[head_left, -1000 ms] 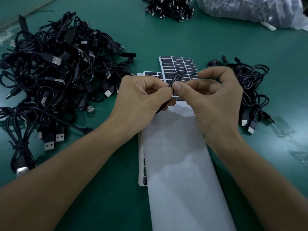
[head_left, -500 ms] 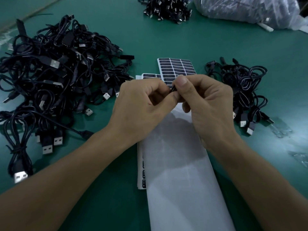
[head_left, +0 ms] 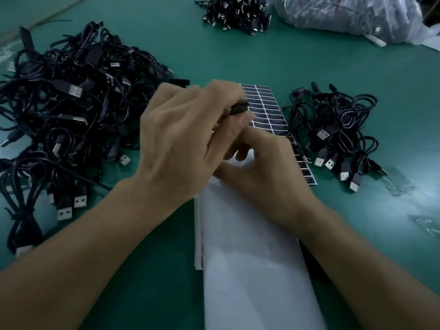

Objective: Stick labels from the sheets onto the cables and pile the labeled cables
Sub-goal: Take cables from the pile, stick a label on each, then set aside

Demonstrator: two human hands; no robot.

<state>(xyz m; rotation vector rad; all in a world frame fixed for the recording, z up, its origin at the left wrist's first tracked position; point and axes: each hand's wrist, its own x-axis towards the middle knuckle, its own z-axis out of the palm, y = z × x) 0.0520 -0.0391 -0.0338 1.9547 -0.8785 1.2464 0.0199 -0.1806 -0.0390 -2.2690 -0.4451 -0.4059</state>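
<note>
A person's two bare forearms fill the lower frame, the left forearm [head_left: 95, 246] from the lower-left corner and the right forearm [head_left: 357, 253] from the lower right. Ridged tendons and knuckles mark the back of the motion-blurred left hand [head_left: 181, 139] at centre; the right hand [head_left: 269, 177] beside it is sharper.

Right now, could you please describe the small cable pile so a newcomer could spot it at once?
On the green table, find the label sheet of dark labels at the centre. Just right of it lies the small cable pile. Unlike the large heap on the left and the far pile at the top, it is compact, with USB plugs along its near side.
</note>
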